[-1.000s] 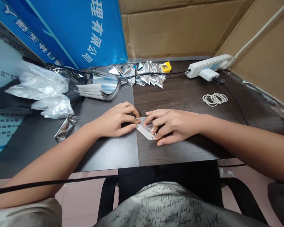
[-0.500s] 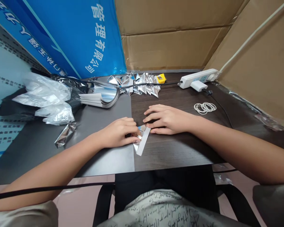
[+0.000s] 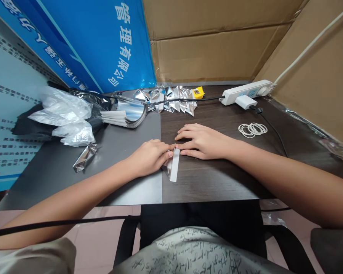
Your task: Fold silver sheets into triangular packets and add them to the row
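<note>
A small silver foil packet with a white strip along one edge rests on the dark tabletop between my hands. My left hand is closed on it from the left, thumb and index finger at its upper part, hiding much of the foil. From the right, my right hand lies low over the table with fingers stretched and apart. One of its fingertips touches the strip's top end, close to the left fingertips.
Behind are a curved stack of silver-and-white sheets, several foil packets and a yellow tape measure. White rubber bands and a power strip are right; plastic bags and a foil roll left.
My left hand has shifted right and up along the packet, its fingertips now meeting the right hand's. The white strip stands more upright. The whole view has turned slightly.
</note>
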The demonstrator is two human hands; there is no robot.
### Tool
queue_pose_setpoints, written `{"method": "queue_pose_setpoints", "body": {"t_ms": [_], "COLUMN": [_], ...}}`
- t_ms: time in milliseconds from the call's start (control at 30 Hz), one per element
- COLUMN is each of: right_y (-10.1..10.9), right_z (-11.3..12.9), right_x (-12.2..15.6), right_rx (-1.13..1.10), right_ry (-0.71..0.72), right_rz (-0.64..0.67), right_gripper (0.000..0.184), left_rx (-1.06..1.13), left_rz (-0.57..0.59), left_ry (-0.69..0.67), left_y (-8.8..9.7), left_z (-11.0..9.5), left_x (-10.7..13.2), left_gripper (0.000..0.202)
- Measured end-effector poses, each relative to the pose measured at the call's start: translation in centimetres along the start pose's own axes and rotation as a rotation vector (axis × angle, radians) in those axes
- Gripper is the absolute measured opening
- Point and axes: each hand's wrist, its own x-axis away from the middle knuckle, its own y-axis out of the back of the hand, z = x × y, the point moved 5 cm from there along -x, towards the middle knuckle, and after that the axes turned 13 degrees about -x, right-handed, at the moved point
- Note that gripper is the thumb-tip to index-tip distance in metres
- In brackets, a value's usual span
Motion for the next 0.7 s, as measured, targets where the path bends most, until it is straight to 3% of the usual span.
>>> {"method": "queue_pose_setpoints", "body": {"t_ms": [233, 467, 567, 700], "right_y": [-0.3, -0.4, -0.4, -0.5], "right_z": [-0.4, -0.4, -0.3, -0.2], "right_x": [0.2, 0.2, 0.0, 0.1], "right_rx": [-0.062, -0.072, -0.074, -0.088], "right_ry": [-0.075, -0.081, -0.092, -0.125], "right_rz": [-0.003, -0.020, -0.017, 0.003], "right_gripper": [0.035, 0.033, 0.032, 0.033], "left_rx": [0.036, 0.064, 0.085, 0.046], "left_rz": [0.141, 0.225, 0.214, 0.097], "left_ry": [-0.178, -0.254, -0.275, -0.219], "left_y": [1.5, 2.0, 1.7, 0.9], "left_z": [0.7, 1.1, 1.1, 1.3], "left_x": [-1.1, -1.0, -0.8, -0.5], "left_gripper": [0.044, 0.077, 0.082, 0.081]}}
